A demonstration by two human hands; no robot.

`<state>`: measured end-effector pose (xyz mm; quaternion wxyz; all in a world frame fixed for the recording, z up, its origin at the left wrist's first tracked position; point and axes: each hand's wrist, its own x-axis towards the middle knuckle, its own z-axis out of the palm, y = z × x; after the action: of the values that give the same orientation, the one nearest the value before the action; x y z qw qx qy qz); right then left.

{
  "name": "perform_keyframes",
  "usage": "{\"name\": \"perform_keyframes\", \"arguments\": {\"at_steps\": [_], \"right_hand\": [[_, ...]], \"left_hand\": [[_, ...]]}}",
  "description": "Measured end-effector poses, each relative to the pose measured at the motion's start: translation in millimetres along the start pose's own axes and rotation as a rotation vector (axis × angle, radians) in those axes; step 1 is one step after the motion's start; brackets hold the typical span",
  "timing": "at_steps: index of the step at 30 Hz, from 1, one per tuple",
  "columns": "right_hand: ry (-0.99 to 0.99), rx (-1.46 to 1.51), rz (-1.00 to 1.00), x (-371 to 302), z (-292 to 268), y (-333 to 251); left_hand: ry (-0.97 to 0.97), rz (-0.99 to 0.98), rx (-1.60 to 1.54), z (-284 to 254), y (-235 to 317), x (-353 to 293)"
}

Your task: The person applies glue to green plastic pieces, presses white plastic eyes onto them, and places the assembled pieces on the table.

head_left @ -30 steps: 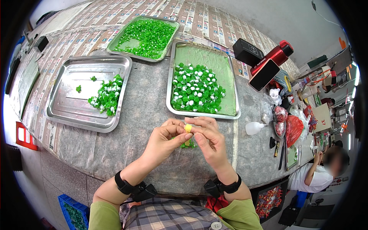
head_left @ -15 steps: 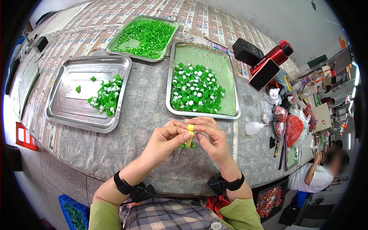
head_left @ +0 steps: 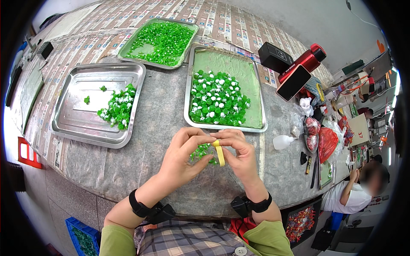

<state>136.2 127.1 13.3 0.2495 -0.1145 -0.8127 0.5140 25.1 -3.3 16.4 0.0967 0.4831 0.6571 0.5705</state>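
Observation:
A narrow yellow strip (head_left: pixel 220 156), looped at its upper end, hangs between my fingertips. My right hand (head_left: pixel 240 154) grips it near the loop, with the index finger over it and the thumb beside the hanging part. My left hand (head_left: pixel 181 154) touches the loop with its curled index finger, while its thumb stands apart lower down. Whether the loop goes round a finger I cannot tell. Small green pieces (head_left: pixel 200 151) lie on the table under my hands. Behind them, a lined metal tray (head_left: pixel 252 85) holds a heap of green and white beads (head_left: pixel 220 100).
At left stands a metal tray (head_left: pixel 77 102) with a small green and white pile. A farther tray (head_left: pixel 124 52) holds more green pieces. A phone (head_left: pixel 294 82) leans by a red bottle (head_left: pixel 314 55) at right, near a white squeeze bottle (head_left: pixel 282 142). Another person (head_left: pixel 352 194) sits far right.
My left thumb has come off the yellow strip and moved down. The strip's tail has swung right toward my right thumb. More of the green pieces beneath shows.

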Motion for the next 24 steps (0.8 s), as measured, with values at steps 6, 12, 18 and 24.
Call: {"name": "perform_keyframes", "arguments": {"at_steps": [6, 12, 18, 24], "right_hand": [[-0.028, -0.121, -0.049, 0.2, 4.5, -9.8], [-0.053, -0.198, -0.068, 0.0, 7.1, -13.2], [-0.098, -0.127, -0.021, -0.4, 6.1, -11.7], [-0.135, -0.116, 0.008, -2.5, 5.1, -18.7]], "left_hand": [[0.036, 0.231, 0.172, -3.2, 0.3, -0.4], [0.062, 0.098, 0.006, -4.1, -0.2, -4.4], [0.050, 0.058, -0.110, -5.0, -3.3, -4.5], [0.037, -0.106, -0.240, -4.2, -12.7, -2.7]]}}
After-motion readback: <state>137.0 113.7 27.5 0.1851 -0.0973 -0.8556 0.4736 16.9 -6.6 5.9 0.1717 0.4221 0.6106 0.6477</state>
